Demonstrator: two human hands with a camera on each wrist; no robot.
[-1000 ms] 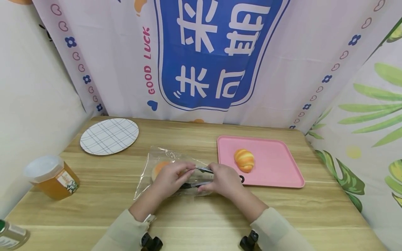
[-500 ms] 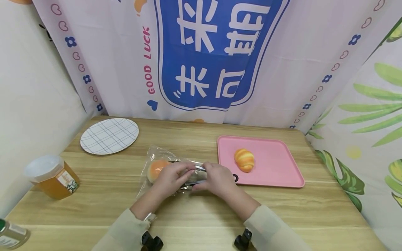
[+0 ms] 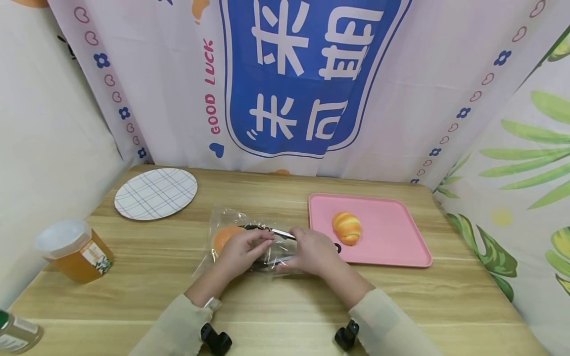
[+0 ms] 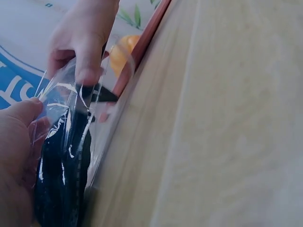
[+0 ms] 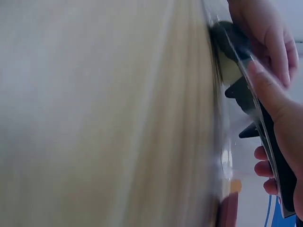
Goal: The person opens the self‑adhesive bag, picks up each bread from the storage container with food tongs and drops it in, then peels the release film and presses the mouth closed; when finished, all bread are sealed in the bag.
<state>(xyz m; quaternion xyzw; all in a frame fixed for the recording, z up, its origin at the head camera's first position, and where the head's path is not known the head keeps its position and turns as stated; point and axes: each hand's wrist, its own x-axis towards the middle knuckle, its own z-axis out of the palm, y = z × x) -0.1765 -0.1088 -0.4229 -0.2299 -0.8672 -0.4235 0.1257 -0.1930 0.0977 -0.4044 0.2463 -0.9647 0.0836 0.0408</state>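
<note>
In the head view, a round orange-topped bun point(image 3: 223, 238) lies inside a clear plastic bag point(image 3: 219, 216) on the table. My right hand point(image 3: 315, 253) grips a pair of tongs point(image 3: 282, 234) with metal arms, black ends and a black ring at the back. The tongs' arms stand apart, and their black ends point(image 4: 61, 165) reach into the bag, towards the bun. My left hand point(image 3: 242, 251) pinches the bag near its mouth, thumb against fingers, as the left wrist view also shows. The left hand hides part of the bun and of the tongs.
A pink tray point(image 3: 389, 237) with a striped croissant-shaped bread point(image 3: 346, 228) stands just right of my right hand. At the back left lies a checked oval plate point(image 3: 156, 194). A honey-coloured jar point(image 3: 75, 254) and a green-capped jar point(image 3: 18, 332) stand along the left side.
The right hand and tongs have moved left, deeper into the bag, then slightly back to the right. The bun has shifted a little, and the left hand stays on the bag.
</note>
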